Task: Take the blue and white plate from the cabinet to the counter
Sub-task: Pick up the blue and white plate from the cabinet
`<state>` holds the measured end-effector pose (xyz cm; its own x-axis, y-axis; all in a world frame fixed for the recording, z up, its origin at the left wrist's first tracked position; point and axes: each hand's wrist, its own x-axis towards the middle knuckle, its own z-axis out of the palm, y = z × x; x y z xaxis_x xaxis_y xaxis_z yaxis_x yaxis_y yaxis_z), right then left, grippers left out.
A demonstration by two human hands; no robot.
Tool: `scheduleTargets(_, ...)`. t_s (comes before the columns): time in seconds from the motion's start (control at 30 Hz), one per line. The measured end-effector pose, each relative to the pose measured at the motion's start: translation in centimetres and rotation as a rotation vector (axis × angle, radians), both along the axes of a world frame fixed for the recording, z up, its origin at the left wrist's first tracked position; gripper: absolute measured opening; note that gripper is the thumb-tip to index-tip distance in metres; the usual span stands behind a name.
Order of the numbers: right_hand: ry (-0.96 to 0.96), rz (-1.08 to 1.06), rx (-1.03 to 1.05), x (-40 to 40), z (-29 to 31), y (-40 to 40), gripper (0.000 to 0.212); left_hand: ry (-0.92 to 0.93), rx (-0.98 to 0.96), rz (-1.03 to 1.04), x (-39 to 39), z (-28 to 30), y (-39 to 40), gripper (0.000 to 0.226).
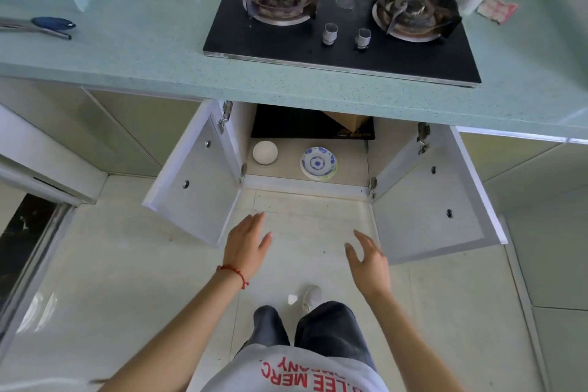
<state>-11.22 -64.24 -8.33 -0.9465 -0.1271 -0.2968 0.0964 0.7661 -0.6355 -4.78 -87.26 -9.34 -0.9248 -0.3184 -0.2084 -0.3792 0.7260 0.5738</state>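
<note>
Cabinet [362, 169] open; blue and white plate [318, 163] seen inside.
Left hand [246, 243] and right hand [369, 259] are held empty, fingers spread, before it.

Pale tiled floor [127, 264] — 2-burner stove [343, 29] above, daylit.

Open cabinet [305, 181] under the counter [159, 51]: plate [318, 163] on its floor right of a bowl [265, 152], stove [342, 29] on the counter above, both empty hands, left hand [246, 240] and right hand [369, 259], near, before the doors.
</note>
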Motion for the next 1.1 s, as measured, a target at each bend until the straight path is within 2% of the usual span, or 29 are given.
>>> scheduleTargets(0.13, 0.062, 0.125, 0.088, -0.2, -0.1, -1.8, 0.043, -0.05, -0.153, -0.123, -0.7, -0.7, -0.1, 0.052)
scheduleTargets(0.27, 0.071, 0.144, 0.104, -1.7, -0.5, -2.1, 0.043, -0.011, -0.286, -0.171, -2.1, -1.1, 0.3, 0.051)
scheduleTargets(0.7, 0.082, 0.232, 0.166, -12.7, -3.0, 1.5, 0.044, -0.096, -0.429, -0.198, -11.2, -2.4, 2.9, 0.051)
scheduleTargets(1.1, 0.09, 0.199, 0.165, -20.4, -7.7, 3.5, 0.043, -0.095, -0.451, -0.222, -19.0, -7.3, 4.6, 0.052)
